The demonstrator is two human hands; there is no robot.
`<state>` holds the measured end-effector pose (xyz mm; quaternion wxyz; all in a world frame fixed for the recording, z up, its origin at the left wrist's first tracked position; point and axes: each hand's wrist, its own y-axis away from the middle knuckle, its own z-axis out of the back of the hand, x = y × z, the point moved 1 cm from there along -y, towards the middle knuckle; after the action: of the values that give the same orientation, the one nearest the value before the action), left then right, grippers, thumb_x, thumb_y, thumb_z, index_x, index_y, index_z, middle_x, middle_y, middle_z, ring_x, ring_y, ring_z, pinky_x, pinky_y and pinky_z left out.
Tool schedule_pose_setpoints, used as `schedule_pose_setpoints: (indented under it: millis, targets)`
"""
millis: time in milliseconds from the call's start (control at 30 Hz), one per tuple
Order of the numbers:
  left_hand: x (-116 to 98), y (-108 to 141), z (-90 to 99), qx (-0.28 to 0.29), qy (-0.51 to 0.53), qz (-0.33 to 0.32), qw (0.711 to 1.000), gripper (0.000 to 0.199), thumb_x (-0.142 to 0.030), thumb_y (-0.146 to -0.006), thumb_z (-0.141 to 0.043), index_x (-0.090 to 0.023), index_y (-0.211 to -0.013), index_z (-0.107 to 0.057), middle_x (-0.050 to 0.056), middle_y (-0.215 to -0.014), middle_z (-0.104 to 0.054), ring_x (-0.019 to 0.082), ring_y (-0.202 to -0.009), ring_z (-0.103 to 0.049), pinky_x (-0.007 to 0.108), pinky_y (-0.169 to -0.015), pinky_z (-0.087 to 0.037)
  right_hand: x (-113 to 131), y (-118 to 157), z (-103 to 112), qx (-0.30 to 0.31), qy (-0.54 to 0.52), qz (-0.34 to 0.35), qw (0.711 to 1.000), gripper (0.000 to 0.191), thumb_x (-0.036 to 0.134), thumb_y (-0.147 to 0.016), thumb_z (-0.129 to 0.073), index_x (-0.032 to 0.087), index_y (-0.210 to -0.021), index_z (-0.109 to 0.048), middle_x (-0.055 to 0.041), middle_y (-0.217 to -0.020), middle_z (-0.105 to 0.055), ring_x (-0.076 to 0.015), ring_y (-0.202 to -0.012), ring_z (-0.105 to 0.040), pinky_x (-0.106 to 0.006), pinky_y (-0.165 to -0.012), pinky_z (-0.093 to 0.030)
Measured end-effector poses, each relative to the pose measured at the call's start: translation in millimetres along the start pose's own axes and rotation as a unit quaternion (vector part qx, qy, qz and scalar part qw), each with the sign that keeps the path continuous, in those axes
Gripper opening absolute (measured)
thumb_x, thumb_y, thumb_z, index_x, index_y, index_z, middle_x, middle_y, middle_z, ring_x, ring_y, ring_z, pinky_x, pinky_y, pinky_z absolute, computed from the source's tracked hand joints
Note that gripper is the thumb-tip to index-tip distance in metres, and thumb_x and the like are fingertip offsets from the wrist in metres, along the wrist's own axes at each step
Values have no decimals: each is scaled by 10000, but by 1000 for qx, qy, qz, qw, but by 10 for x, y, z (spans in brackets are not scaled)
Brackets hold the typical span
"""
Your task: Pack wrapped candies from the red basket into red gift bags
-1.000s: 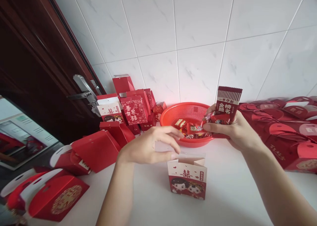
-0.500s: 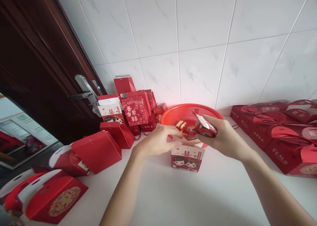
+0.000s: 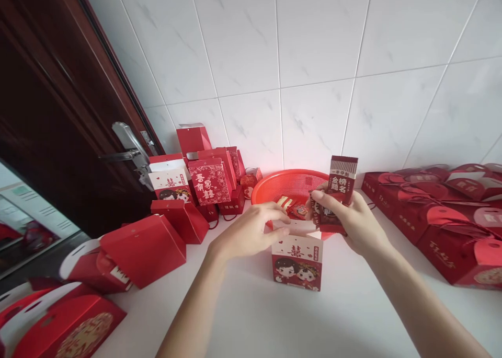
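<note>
A small red-and-white paper gift box (image 3: 297, 266), printed with two cartoon figures, stands upright with its top open. My left hand (image 3: 257, 227) is at its upper left edge, thumb in front and fingers behind, closed on it. In my right hand (image 3: 355, 219), above the box's right side, is a dark red wrapped snack packet (image 3: 342, 179) with white stripes and gold lettering. Another wrapper shows under that thumb; how many packets there are I cannot tell. Just behind the box sits a red mesh basket (image 3: 274, 183) with wrapped sweets (image 3: 294, 206) in it.
Folded red gift boxes (image 3: 209, 183) crowd together at the back left. Larger red boxes (image 3: 145, 248) continue toward the front left. Rows of dark red ribboned boxes (image 3: 427, 232) fill the right. A tiled wall (image 3: 314, 39) rises behind, and a dark door (image 3: 50, 86) stands left.
My right hand has turned, so the packet now points upward with its printed face toward me. My left hand stays at the box's edge. The view has shifted slightly.
</note>
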<state>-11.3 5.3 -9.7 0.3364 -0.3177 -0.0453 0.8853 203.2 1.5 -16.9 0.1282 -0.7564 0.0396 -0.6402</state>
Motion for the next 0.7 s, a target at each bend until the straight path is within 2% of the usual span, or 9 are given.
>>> schedule_pose_setpoints:
  millis: [67,167,267,333,467,567,700]
  targets:
    - [-68,-20,-20,-37,26,-18,999,195,-298,-945,-646,-225,-1090,-754,67,-1138,-737,224,-1044,-702,316,-884,-555,-5,-1,-32,-18,-62,-36,997,381,536,-723,-843,198,-815,-694,-45,-719,-718,-193,-609,-678,-316,-596,-586]
    - [-188,-49,-97,-93,75,-53,991,212,-314,-949,-655,-200,-1108,-736,65,-1079,-733,199,-1004,-697,305,-908,-543,-21,8,-85,-34,-95,-52,994,396,540,-695,-864,195,-802,-701,-47,-714,-732,-204,-589,-691,-319,-563,-588]
    - [-273,-70,-211,-139,100,-50,984,208,-361,-902,-720,-181,-1006,-734,53,-967,-731,193,-910,-690,297,-847,-548,-48,23,-122,-51,-106,-40,992,398,521,-668,-889,197,-784,-689,-37,-713,-735,-207,-606,-702,-298,-539,-570]
    - [-293,-82,-278,-155,107,-37,981,156,-334,-915,-700,-180,-920,-724,42,-908,-730,189,-872,-684,295,-831,-546,-64,30,-128,-53,-110,-36,992,398,512,-666,-894,196,-785,-683,-33,-724,-735,-205,-615,-702,-291,-535,-569]
    - [-263,-103,-315,-183,122,-20,975,174,-258,-965,-594,-181,-864,-712,30,-849,-739,179,-817,-686,286,-796,-544,-74,30,-101,-35,-92,-42,994,391,519,-712,-863,203,-871,-697,-45,-794,-742,-224,-684,-724,-324,-595,-606]
    - [-230,-102,-272,-214,136,11,967,190,-300,-970,-581,-185,-894,-711,29,-881,-754,190,-854,-697,276,-769,-544,-66,24,-57,-39,-46,-3,998,348,503,-759,-837,214,-902,-707,-40,-834,-733,-214,-764,-721,-321,-675,-615]
    - [-223,-84,-205,-234,152,26,960,227,-361,-974,-578,-187,-868,-680,22,-851,-739,189,-831,-695,268,-739,-548,-40,16,3,-42,7,41,998,314,485,-777,-824,207,-827,-687,-19,-733,-678,-169,-636,-655,-296,-601,-579]
